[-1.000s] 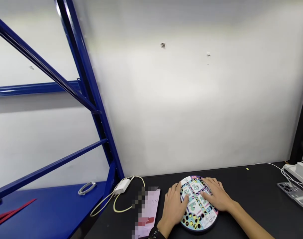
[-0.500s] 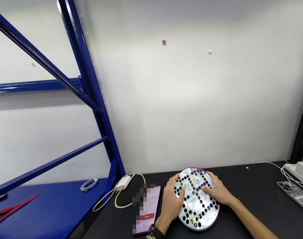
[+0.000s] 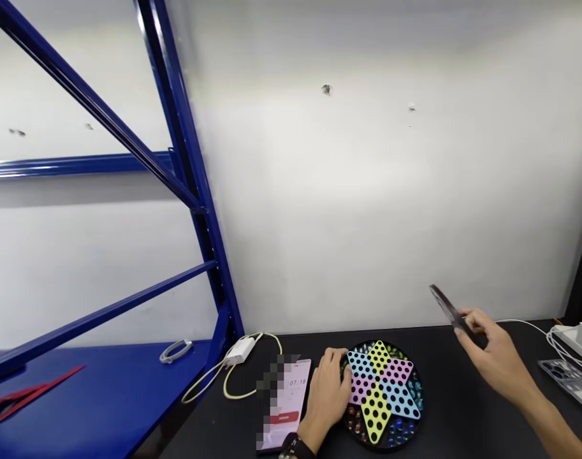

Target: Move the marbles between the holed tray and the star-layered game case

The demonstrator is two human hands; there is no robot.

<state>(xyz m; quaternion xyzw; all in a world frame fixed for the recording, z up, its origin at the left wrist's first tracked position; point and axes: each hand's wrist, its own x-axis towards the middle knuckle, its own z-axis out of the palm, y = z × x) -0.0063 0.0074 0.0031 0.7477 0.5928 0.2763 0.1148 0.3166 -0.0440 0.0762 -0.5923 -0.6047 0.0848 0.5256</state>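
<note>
A round Chinese checkers board [image 3: 381, 448] lies on the black tabletop, its coloured star of yellow, pink and blue points showing, with marbles in the dark areas between them. My left hand [image 3: 326, 398] rests on the board's left side and holds nothing. My right hand [image 3: 496, 357] is raised to the right of the board, pinching a thin dark disc [image 3: 446, 308]. This disc is seen nearly edge-on and looks like the perforated cover from the earlier frames.
A smartphone [image 3: 285, 408] with a partly blurred screen lies left of the board. Behind it are a white charger [image 3: 240, 350] and a pale cable. A white power strip [image 3: 575, 338] sits at the far right, and a blue metal shelf frame [image 3: 195, 223] stands at the left.
The patterned perforated cover has come off the board, uncovering the coloured star and marbles. My right hand has moved up and right, holding the disc. My left hand stays on the board.
</note>
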